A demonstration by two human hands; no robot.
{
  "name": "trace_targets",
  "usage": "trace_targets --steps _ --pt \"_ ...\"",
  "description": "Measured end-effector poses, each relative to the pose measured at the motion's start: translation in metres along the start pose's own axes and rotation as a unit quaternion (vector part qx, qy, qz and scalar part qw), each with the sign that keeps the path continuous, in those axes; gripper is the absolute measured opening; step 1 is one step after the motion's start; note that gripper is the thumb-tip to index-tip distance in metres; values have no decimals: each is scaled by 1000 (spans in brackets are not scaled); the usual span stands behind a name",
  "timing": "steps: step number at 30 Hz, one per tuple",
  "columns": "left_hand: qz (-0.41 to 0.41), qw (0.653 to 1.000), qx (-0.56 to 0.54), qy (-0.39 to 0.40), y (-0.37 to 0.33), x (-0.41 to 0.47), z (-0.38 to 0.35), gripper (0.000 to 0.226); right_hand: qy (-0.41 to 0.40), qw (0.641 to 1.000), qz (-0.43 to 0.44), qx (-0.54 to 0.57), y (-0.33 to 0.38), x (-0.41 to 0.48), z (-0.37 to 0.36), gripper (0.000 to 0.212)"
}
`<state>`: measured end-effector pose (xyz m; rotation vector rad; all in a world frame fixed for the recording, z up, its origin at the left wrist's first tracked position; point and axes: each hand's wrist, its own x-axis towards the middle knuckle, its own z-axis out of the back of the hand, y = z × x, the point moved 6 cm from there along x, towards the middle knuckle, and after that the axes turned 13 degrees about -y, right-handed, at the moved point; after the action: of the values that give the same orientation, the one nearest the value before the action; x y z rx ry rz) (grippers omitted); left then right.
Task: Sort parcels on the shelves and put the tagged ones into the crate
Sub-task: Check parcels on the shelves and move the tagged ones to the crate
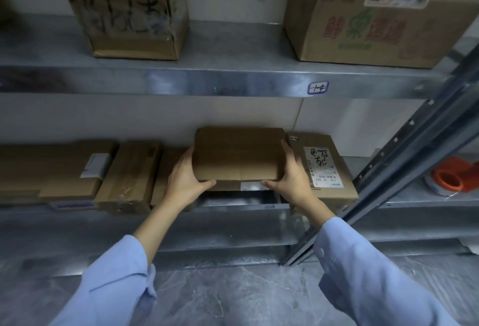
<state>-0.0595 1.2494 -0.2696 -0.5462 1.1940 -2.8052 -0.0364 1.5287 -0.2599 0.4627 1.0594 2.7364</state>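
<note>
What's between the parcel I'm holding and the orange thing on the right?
In the head view, a flat parcel with a white shipping label lies there, then the rack's grey metal upright.

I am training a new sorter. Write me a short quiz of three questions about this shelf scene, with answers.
1. True or false: the left hand and the right hand both grip the plain box.
2. The scribbled box stands on: A) the upper shelf, B) the floor.
3. Fill in: the parcel right of the plain box bears a white ____.
Key: 1 true; 2 A; 3 label.
</note>
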Motion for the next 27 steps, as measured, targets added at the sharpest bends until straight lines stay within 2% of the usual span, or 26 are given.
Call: trace_targets --steps 6,11,15,20,22,25,27 --pt "58 998 -29 5 -12 -4 11 105 -8 999 -25 45 12 1 25 123" --pt "75 994 -73 -24 -15 -6 21 108 -1 998 -36 57 17 2 34 112" --pt "78 990 -110 -37 -13 -9 30 94 2 993 -45 105 17 1 37 98" --pt "89 982 -161 -40 -12 -14 35 81 30 979 -81 187 16 -2 35 106" --pt "94 982 -156 -41 -12 -16 37 86 32 976 -83 197 17 -4 36 108" --pt "85 987 -130 -32 -13 -17 41 104 16 977 -64 203 22 -3 39 107" --pt "77 990 -115 -26 -17 -19 42 102 14 983 -45 179 23 -4 40 109"
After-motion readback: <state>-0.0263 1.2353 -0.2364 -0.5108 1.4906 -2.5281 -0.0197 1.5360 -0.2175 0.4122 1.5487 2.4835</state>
